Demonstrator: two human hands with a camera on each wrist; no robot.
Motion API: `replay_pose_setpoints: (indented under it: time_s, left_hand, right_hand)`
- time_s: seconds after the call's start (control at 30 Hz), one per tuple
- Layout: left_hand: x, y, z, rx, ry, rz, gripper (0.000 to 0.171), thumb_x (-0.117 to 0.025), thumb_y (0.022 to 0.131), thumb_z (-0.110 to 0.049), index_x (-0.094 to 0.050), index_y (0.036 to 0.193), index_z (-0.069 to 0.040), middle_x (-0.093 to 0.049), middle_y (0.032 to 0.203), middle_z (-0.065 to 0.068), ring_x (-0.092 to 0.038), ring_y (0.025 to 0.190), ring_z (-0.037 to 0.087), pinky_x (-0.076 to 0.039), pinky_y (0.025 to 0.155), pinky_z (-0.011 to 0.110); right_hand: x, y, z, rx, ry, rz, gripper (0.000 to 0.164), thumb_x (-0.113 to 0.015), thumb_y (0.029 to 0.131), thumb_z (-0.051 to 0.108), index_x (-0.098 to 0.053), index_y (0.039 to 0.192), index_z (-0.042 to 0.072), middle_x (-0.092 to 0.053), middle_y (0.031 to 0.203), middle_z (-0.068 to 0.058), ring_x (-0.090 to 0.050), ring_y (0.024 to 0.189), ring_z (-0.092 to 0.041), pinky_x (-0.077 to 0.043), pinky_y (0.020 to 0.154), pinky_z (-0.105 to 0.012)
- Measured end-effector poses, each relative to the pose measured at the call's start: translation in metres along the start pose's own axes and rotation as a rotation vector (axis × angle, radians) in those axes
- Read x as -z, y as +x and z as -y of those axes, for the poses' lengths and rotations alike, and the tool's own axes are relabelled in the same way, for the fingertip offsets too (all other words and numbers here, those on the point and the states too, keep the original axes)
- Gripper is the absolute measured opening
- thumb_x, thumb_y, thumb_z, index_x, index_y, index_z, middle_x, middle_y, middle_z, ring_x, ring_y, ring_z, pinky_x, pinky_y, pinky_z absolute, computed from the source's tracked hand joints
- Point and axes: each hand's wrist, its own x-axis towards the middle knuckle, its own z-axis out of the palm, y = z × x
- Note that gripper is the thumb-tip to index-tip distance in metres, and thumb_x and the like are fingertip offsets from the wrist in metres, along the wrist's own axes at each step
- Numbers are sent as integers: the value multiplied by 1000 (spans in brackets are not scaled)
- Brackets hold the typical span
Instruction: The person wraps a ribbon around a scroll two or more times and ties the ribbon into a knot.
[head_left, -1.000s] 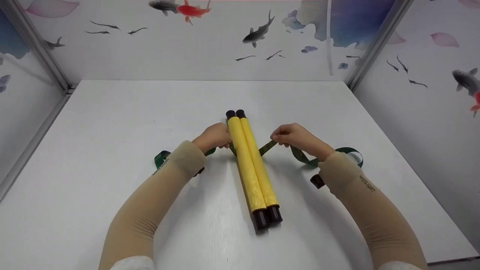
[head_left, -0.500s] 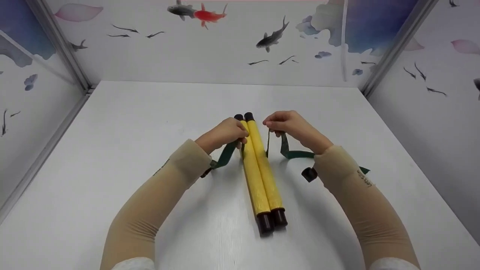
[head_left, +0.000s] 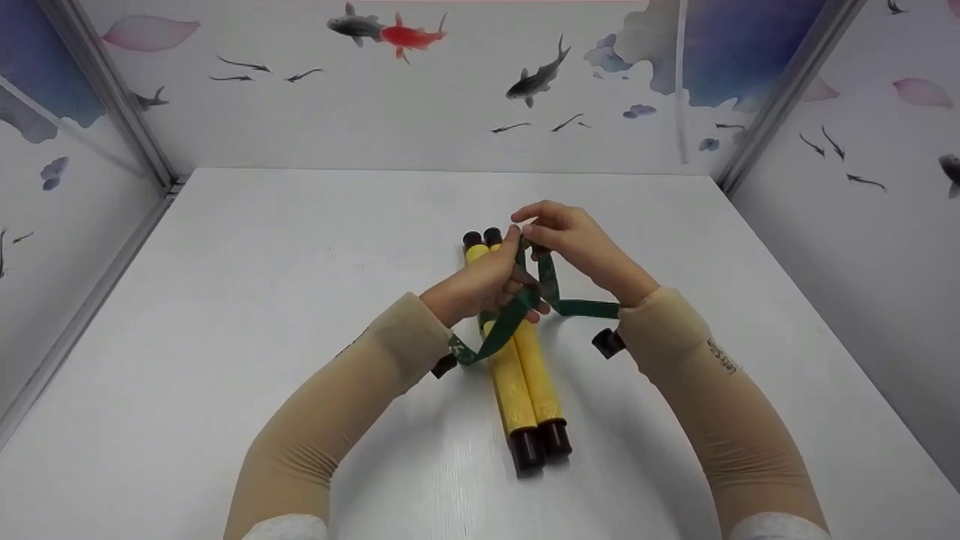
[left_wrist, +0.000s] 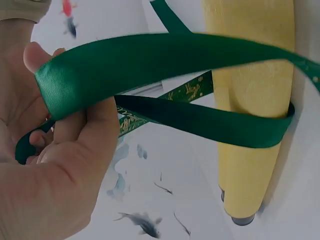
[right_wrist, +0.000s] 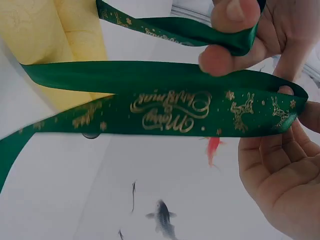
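Note:
Two yellow scrolls [head_left: 520, 375] with dark end caps lie side by side on the white table. A green ribbon [head_left: 504, 334] with gold "Merry Christmas" lettering [right_wrist: 172, 107] passes round them near their middle. Over the scrolls, my left hand [head_left: 484, 283] holds one part of the ribbon between its fingers, with a length drooping toward me. My right hand [head_left: 581, 240] is close beside it, fingers bent around another part, its tail falling to the right. In the left wrist view the ribbon bends over my left hand [left_wrist: 65, 185]. The fingertips of both hands overlap in the head view.
White panels painted with fish enclose the white table [head_left: 262, 315] at the back and sides, joined by grey metal posts [head_left: 780, 97]. Small dark blocks hang beneath both wrists, one block [head_left: 607, 343] by the right sleeve.
My left hand has moved right across the scrolls with its ribbon part, meeting my right hand. The right hand has shifted slightly left and farther from me. The ribbon parts now come together above the scrolls.

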Motion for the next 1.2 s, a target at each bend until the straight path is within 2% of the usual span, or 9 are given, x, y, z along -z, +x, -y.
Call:
replay_pose_setpoints:
  time_s: [0.1,0.2,0.3,0.43,0.57,0.7,0.83,1.07,1.2]
  left_hand:
    - [-1,3,3,-7,-78,38,95,-13,75,-72,-58,103,7,-63,91,18,-62,81,29,-44,79,38]
    - [0,6,5,-29,-84,1,88,-16,76,-71,-62,98,1,-64,89,17,-62,80,29,-45,77,37]
    - [3,6,7,-45,-49,-76,74,-22,81,-66,-63,92,-6,-65,85,14,-62,78,27,-45,74,36]
    - [5,6,7,-62,-21,-172,43,-37,88,-43,-60,82,-8,-63,81,9,-61,76,23,-46,71,35]
    - [10,5,9,-91,-54,-138,24,-45,85,-23,-60,85,-4,-64,86,12,-62,77,26,-45,72,37]
    - [16,2,10,-105,-73,-69,26,-42,88,-18,-57,99,0,-63,88,18,-63,72,26,-47,74,36]
    - [21,-1,11,-110,-53,-46,26,-40,91,-17,-50,107,1,-63,84,18,-63,65,22,-48,73,33]
    - [24,-5,10,-112,1,-42,28,-44,90,-18,-39,114,-3,-60,89,18,-62,65,21,-48,71,34]
    - [24,-6,10,-117,110,-76,28,-45,89,-18,-41,114,-5,-55,101,15,-62,74,22,-49,69,33]
  right_hand:
    - [-1,-4,1,31,-46,25,29,-44,90,23,-51,116,13,-58,96,-9,-51,84,-21,-42,79,-35]
    - [-1,-8,3,46,-109,60,29,-42,90,20,-51,117,18,-59,94,-7,-52,78,-21,-46,69,-33]
    - [-3,-12,7,62,-146,129,30,-41,90,18,-49,119,22,-60,95,-7,-56,73,-22,-49,60,-34]
    - [-6,-16,8,76,-166,235,32,-41,91,14,-45,121,21,-60,93,-9,-60,66,-24,-50,55,-33]
    - [-4,-19,1,86,-211,241,26,-43,90,11,-49,115,15,-60,92,-8,-60,65,-24,-50,56,-32]
    - [1,-17,-13,54,-273,207,19,-47,88,11,-53,105,11,-58,93,-5,-58,75,-21,-49,65,-31]
    - [-1,-15,-28,21,-323,241,22,-51,86,14,-56,107,12,-57,98,-3,-53,86,-17,-45,75,-32]
    - [-22,-7,-44,12,-312,303,33,-56,83,27,-51,114,17,-57,99,0,-52,88,-15,-44,78,-32]
    - [-32,-2,-47,18,-272,302,28,-56,84,24,-53,110,12,-58,93,-2,-53,82,-14,-44,76,-29]
